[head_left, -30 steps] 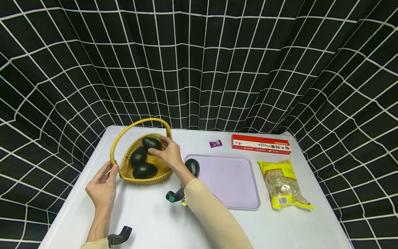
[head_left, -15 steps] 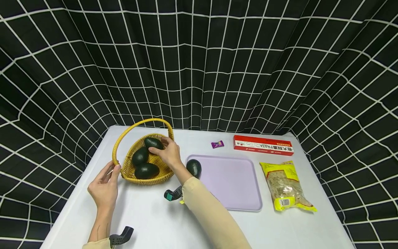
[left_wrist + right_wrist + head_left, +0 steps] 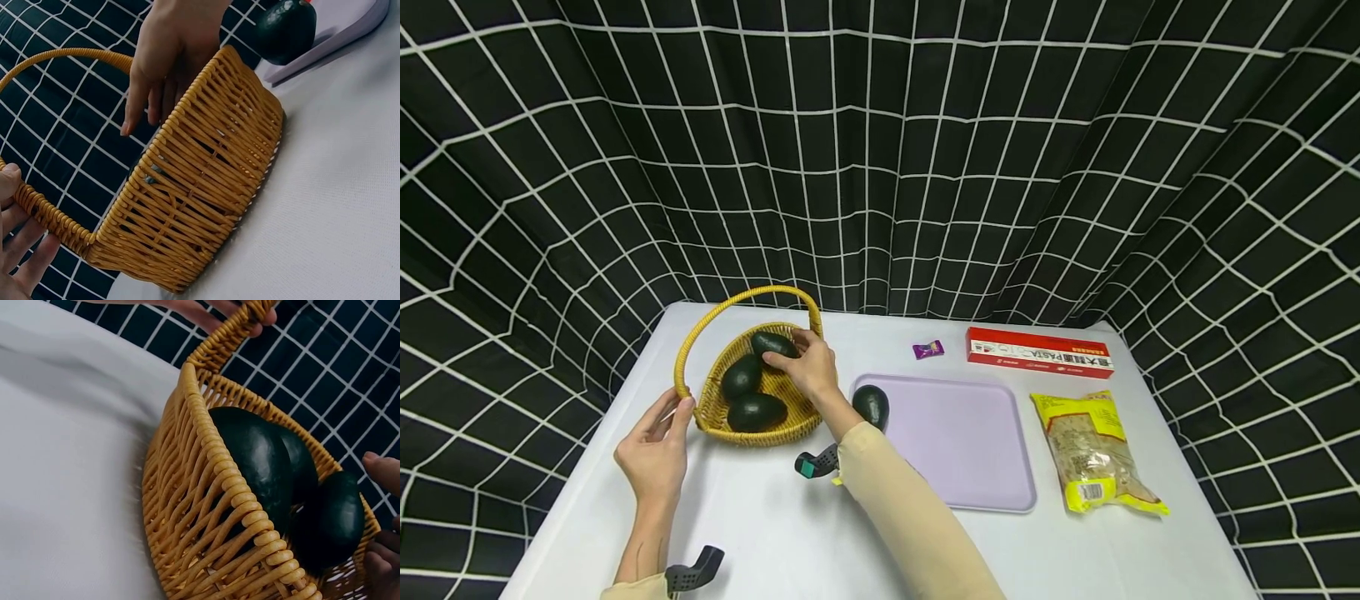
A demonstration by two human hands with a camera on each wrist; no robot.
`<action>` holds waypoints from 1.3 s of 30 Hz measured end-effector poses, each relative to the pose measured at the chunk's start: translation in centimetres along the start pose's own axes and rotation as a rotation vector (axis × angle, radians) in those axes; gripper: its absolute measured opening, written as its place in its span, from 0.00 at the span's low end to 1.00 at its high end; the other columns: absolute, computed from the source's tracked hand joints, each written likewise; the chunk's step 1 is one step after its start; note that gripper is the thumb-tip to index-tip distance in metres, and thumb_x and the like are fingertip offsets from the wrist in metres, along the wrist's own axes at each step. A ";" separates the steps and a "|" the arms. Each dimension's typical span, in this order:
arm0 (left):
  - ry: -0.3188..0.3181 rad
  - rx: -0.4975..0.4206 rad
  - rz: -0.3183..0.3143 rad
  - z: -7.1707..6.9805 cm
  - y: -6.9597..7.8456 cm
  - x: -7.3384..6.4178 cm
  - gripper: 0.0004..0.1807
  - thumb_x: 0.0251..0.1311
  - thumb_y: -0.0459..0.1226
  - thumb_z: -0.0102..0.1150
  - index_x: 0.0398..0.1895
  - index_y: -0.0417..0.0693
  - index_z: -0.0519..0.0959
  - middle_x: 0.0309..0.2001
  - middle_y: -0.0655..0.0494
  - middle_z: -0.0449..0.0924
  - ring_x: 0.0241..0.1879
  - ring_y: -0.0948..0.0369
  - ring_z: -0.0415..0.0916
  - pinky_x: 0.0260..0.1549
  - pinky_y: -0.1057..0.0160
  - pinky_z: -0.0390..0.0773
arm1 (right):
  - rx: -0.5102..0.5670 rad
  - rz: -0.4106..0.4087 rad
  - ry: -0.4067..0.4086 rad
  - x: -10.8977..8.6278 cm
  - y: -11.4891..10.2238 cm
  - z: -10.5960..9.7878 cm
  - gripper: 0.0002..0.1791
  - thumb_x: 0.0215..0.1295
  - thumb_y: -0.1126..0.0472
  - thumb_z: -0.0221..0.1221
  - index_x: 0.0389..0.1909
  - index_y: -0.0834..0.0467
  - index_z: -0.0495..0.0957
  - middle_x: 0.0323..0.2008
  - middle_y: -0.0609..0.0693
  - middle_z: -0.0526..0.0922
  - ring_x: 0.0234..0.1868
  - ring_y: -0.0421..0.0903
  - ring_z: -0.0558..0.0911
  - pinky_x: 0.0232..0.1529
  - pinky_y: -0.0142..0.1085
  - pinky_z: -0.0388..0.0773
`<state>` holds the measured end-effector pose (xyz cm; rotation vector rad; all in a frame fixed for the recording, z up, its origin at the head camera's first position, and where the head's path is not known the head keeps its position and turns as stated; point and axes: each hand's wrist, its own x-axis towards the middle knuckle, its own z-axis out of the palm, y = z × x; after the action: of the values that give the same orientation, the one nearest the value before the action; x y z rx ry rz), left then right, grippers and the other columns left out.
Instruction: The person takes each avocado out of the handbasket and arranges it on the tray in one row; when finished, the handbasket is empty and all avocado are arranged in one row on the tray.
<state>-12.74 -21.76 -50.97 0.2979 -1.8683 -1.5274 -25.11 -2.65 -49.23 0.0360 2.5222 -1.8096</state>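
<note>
A yellow wicker basket (image 3: 797, 428) stands at the table's left side. Inside lie three dark green avocados: the far one (image 3: 772, 344), the left one (image 3: 741, 377) and the front one (image 3: 757, 412). My left hand (image 3: 655, 454) pinches the near base of the basket handle (image 3: 682, 367) between thumb and fingers. Over the basket's right rim reaches my right hand (image 3: 808, 367), beside the far avocado. In the right wrist view, a gap shows between its thumb (image 3: 383, 473) and that avocado. Another avocado (image 3: 871, 405) sits on the left edge of a lilac tray (image 3: 955, 442).
A small purple wrapped candy (image 3: 928, 349) lies behind the tray. At the back right is a red pasta box (image 3: 1039, 352). A yellow clear-fronted food bag (image 3: 1093, 450) rests right of the tray. A black grid curtain (image 3: 880, 167) rises behind the white table (image 3: 760, 533).
The head view has shifted slightly, so everything sits a little further right. Both hands, the basket and the avocados keep nearly the same places relative to one another.
</note>
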 end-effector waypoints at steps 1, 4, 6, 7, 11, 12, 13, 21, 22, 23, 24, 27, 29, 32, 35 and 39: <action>-0.001 0.001 0.003 0.0 0.0 0.0 0.16 0.65 0.33 0.71 0.56 0.41 0.87 0.44 0.74 0.88 0.41 0.76 0.87 0.45 0.81 0.83 | -0.001 -0.001 0.002 0.1 0.0 0.0 0.39 0.59 0.51 0.77 0.69 0.56 0.76 0.66 0.56 0.81 0.67 0.52 0.81 0.68 0.43 0.80; -0.002 0.010 0.002 0.1 -0.1 0.0 0.16 0.65 0.33 0.71 0.55 0.41 0.87 0.44 0.74 0.87 0.41 0.76 0.87 0.44 0.81 0.83 | -0.002 0.003 0.007 0.2 0.1 0.0 0.38 0.59 0.51 0.77 0.69 0.57 0.76 0.66 0.56 0.81 0.68 0.52 0.80 0.69 0.43 0.80; -0.002 0.015 -0.008 0.1 0.0 0.0 0.17 0.64 0.33 0.72 0.55 0.41 0.87 0.44 0.75 0.87 0.40 0.77 0.86 0.44 0.81 0.82 | 0.000 0.009 0.010 0.3 0.2 0.1 0.38 0.59 0.52 0.77 0.69 0.57 0.76 0.66 0.56 0.81 0.68 0.53 0.80 0.69 0.44 0.80; -0.003 0.017 -0.014 0.2 0.0 -0.1 0.17 0.65 0.34 0.72 0.55 0.41 0.87 0.44 0.75 0.87 0.40 0.77 0.86 0.44 0.81 0.82 | 0.001 0.014 0.011 0.3 0.2 0.1 0.38 0.59 0.52 0.77 0.69 0.57 0.76 0.66 0.56 0.81 0.68 0.53 0.80 0.69 0.44 0.80; -0.010 0.016 -0.034 0.2 0.0 -0.2 0.17 0.65 0.34 0.72 0.56 0.41 0.86 0.44 0.76 0.87 0.41 0.78 0.86 0.44 0.81 0.82 | 0.006 0.025 0.018 0.4 0.5 0.1 0.38 0.59 0.53 0.77 0.70 0.56 0.75 0.66 0.56 0.81 0.68 0.53 0.80 0.69 0.44 0.80; -0.012 0.015 -0.034 0.2 0.0 -0.2 0.17 0.65 0.34 0.72 0.56 0.41 0.86 0.45 0.75 0.87 0.41 0.78 0.86 0.44 0.81 0.82 | 0.006 0.027 0.020 0.4 0.5 0.2 0.38 0.59 0.53 0.77 0.70 0.56 0.75 0.66 0.56 0.81 0.68 0.53 0.80 0.68 0.44 0.80; -0.013 0.013 -0.033 0.2 0.0 -0.2 0.17 0.65 0.34 0.71 0.56 0.41 0.86 0.45 0.75 0.87 0.41 0.77 0.86 0.44 0.81 0.82 | 0.006 0.027 0.022 0.5 0.6 0.2 0.38 0.59 0.53 0.77 0.70 0.56 0.75 0.66 0.56 0.81 0.68 0.53 0.80 0.68 0.44 0.80; -0.018 0.006 -0.022 0.4 0.0 -0.2 0.17 0.65 0.33 0.71 0.56 0.40 0.86 0.45 0.75 0.87 0.40 0.78 0.86 0.44 0.82 0.82 | -0.032 0.041 0.040 1.1 0.7 0.5 0.37 0.60 0.54 0.77 0.69 0.57 0.76 0.66 0.56 0.81 0.68 0.53 0.79 0.70 0.46 0.79; -0.019 0.003 -0.020 0.4 0.0 -0.2 0.17 0.65 0.33 0.71 0.56 0.40 0.86 0.44 0.75 0.87 0.40 0.77 0.86 0.44 0.81 0.82 | -0.034 0.042 0.040 1.1 0.7 0.5 0.37 0.60 0.54 0.77 0.69 0.57 0.76 0.66 0.56 0.81 0.68 0.53 0.79 0.69 0.45 0.79; -0.019 0.000 -0.019 0.4 0.0 -0.2 0.17 0.65 0.33 0.71 0.56 0.40 0.86 0.44 0.75 0.87 0.40 0.77 0.86 0.44 0.81 0.82 | -0.041 0.046 0.037 1.2 0.8 0.6 0.37 0.60 0.54 0.77 0.69 0.57 0.76 0.66 0.55 0.81 0.68 0.53 0.79 0.69 0.45 0.79; -0.018 -0.004 -0.018 0.4 0.0 -0.2 0.17 0.65 0.33 0.71 0.56 0.40 0.86 0.44 0.76 0.87 0.40 0.77 0.86 0.44 0.81 0.83 | -0.044 0.046 0.035 1.3 0.8 0.7 0.37 0.60 0.54 0.77 0.69 0.56 0.77 0.66 0.55 0.81 0.68 0.53 0.79 0.69 0.45 0.79; -0.012 -0.004 -0.015 0.2 0.0 -0.1 0.16 0.65 0.33 0.71 0.56 0.40 0.86 0.44 0.76 0.87 0.40 0.77 0.87 0.44 0.81 0.83 | -0.056 0.046 0.024 1.6 1.0 1.0 0.36 0.60 0.54 0.77 0.69 0.56 0.77 0.66 0.55 0.81 0.67 0.52 0.80 0.68 0.44 0.80; -0.007 0.003 -0.013 0.1 -0.1 -0.1 0.16 0.65 0.33 0.71 0.55 0.40 0.86 0.44 0.76 0.87 0.40 0.76 0.87 0.44 0.81 0.82 | -0.065 0.043 0.019 1.6 1.0 1.2 0.36 0.60 0.54 0.77 0.69 0.56 0.77 0.66 0.55 0.81 0.67 0.52 0.80 0.67 0.44 0.80; -0.006 0.009 -0.008 0.0 -0.1 0.0 0.16 0.65 0.33 0.71 0.55 0.40 0.87 0.43 0.77 0.87 0.40 0.76 0.87 0.43 0.82 0.82 | -0.087 0.038 0.013 1.6 0.9 1.4 0.36 0.61 0.56 0.76 0.69 0.57 0.76 0.66 0.55 0.81 0.67 0.53 0.80 0.68 0.44 0.80; -0.005 0.015 -0.002 0.0 -0.1 0.1 0.16 0.65 0.33 0.71 0.55 0.41 0.87 0.43 0.77 0.87 0.40 0.76 0.87 0.44 0.81 0.82 | -0.129 0.028 0.012 1.5 0.8 1.6 0.36 0.60 0.56 0.76 0.69 0.57 0.76 0.65 0.55 0.81 0.66 0.52 0.80 0.68 0.43 0.79; -0.004 0.024 0.003 -0.1 -0.1 0.1 0.16 0.65 0.33 0.71 0.55 0.41 0.87 0.43 0.77 0.87 0.40 0.77 0.87 0.44 0.81 0.82 | -0.207 0.009 0.008 1.5 0.8 1.9 0.36 0.59 0.56 0.77 0.68 0.55 0.77 0.63 0.53 0.83 0.64 0.51 0.81 0.66 0.42 0.81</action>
<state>-12.80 -21.91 -51.02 0.3037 -1.8907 -1.5055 -26.53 -4.16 -50.70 0.0487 2.6954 -1.5380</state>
